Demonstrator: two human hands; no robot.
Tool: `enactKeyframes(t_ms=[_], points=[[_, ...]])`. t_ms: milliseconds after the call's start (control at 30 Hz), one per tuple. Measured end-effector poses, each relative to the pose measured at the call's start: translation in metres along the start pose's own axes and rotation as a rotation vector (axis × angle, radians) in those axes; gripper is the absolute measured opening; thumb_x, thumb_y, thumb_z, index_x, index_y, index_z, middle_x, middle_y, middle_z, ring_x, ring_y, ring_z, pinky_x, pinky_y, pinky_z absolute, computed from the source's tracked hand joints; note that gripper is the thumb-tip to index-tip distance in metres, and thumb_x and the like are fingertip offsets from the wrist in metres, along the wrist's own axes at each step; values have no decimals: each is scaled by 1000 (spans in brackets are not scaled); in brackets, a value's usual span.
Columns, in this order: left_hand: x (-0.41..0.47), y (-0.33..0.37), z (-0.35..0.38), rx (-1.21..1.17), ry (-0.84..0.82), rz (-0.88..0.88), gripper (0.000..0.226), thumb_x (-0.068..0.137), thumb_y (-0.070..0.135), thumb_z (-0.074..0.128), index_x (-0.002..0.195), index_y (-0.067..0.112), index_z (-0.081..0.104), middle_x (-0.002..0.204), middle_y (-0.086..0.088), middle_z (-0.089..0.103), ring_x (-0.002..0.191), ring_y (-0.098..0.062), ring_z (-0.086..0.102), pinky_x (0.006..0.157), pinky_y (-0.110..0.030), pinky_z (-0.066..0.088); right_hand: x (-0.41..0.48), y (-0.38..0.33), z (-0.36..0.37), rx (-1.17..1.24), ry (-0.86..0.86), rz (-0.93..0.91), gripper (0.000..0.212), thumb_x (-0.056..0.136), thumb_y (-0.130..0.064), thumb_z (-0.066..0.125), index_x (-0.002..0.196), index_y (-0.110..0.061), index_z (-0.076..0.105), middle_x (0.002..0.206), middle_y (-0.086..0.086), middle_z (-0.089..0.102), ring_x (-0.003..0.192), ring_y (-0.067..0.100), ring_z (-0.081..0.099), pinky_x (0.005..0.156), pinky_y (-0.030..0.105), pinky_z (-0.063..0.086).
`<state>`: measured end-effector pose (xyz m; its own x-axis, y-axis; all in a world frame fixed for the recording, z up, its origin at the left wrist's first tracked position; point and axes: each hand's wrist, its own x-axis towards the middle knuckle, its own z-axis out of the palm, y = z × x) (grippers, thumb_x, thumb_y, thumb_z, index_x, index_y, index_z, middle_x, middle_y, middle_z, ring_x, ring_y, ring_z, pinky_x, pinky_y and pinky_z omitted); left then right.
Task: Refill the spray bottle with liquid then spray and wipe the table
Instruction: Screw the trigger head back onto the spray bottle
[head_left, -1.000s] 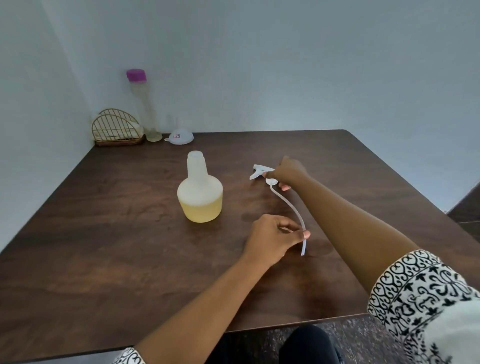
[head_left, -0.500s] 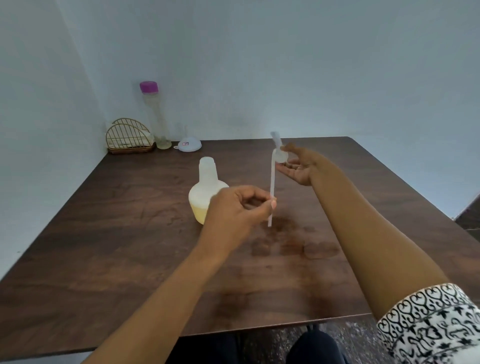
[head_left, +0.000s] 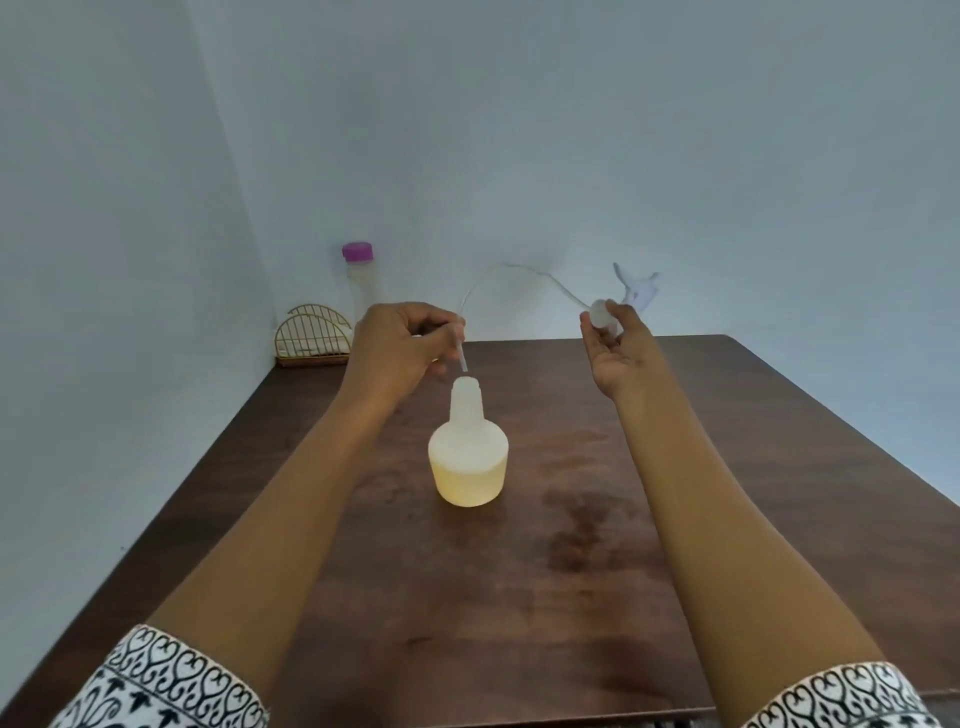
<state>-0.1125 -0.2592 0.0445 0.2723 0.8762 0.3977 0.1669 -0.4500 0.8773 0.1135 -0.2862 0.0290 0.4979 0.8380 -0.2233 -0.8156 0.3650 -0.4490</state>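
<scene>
A squat translucent spray bottle (head_left: 467, 457) stands uncapped on the dark wooden table (head_left: 571, 571), holding pale yellow liquid in its lower part. My right hand (head_left: 615, 348) holds up the white spray head (head_left: 631, 296) by its collar. Its thin dip tube (head_left: 511, 270) arcs over to my left hand (head_left: 400, 353), which pinches the tube's free end. That end hangs just above the bottle's open neck (head_left: 464, 387), apart from it.
At the far left corner by the wall stand a tall clear bottle with a purple cap (head_left: 358, 280) and a gold wire holder (head_left: 314, 335). Darker damp patches (head_left: 576, 530) mark the wood right of the bottle.
Both hands have risen from the table with the spray head and tube. My left hand has carried the tube's end leftward to above the bottle's neck; the tube now bends in an arc.
</scene>
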Motion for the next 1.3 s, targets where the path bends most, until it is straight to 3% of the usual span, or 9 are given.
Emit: enactKeyframes(t_ms=[233,300,367,467,600,767,867,1100,1300], points=[[7,-30,8,41,-45,-46,7,86,11,67,88,11,74,82,-14,74,81,-33,70,74,-38,60,4,5,-18,6,67,-56,7,83,2,66,85,-2,60,83,12,58,69,15,59,70,32,58],[6,-36,11,59,-50,-34,7,86,13,68,88,14,75,80,-7,74,76,-21,70,75,-33,58,5,3,-22,-14,76,-84,9,83,3,66,86,-2,59,84,11,59,74,16,60,71,31,58],[4,-41,13,139,-47,0,7,85,19,70,89,21,76,79,9,73,71,3,65,72,-16,52,6,0,-26,-63,90,-133,12,82,3,67,90,-2,59,87,11,60,77,17,61,71,28,59],[-1,-51,15,200,-72,-13,8,84,24,71,90,24,77,82,18,71,74,13,61,67,-7,43,9,-7,-26,-169,91,-243,18,83,2,66,98,-4,58,89,8,61,78,15,61,68,21,58],[-9,-64,17,93,-73,-55,12,85,27,70,95,23,77,88,15,73,77,8,64,75,-20,52,6,-17,-20,-342,13,-383,20,82,0,68,98,-9,59,89,4,62,83,14,61,76,19,56],[-17,-83,20,-97,-80,-62,37,82,20,73,119,20,66,110,6,71,100,0,66,85,-25,55,3,-14,-1,-609,-69,-552,46,72,-9,76,115,-11,58,97,4,56,90,13,61,89,28,53],[-22,-92,26,-177,-56,-74,37,82,19,73,118,18,66,111,3,71,101,-6,68,86,-28,55,-10,-3,15,-773,-169,-614,56,74,-5,75,125,-13,54,102,-1,56,82,-1,62,81,18,52],[-28,-107,37,-259,-96,-131,36,75,21,79,102,38,63,104,16,69,104,-12,67,85,-28,56,-34,28,37,-1275,-542,-552,66,71,-5,78,127,-24,50,116,-2,59,93,12,64,83,22,54],[-35,-123,43,-252,-124,-157,55,60,50,76,111,38,62,113,5,69,105,-17,65,89,-41,55,-28,41,36,-1535,-622,-355,38,68,-5,80,102,-7,66,101,13,70,94,25,67,93,41,51]])
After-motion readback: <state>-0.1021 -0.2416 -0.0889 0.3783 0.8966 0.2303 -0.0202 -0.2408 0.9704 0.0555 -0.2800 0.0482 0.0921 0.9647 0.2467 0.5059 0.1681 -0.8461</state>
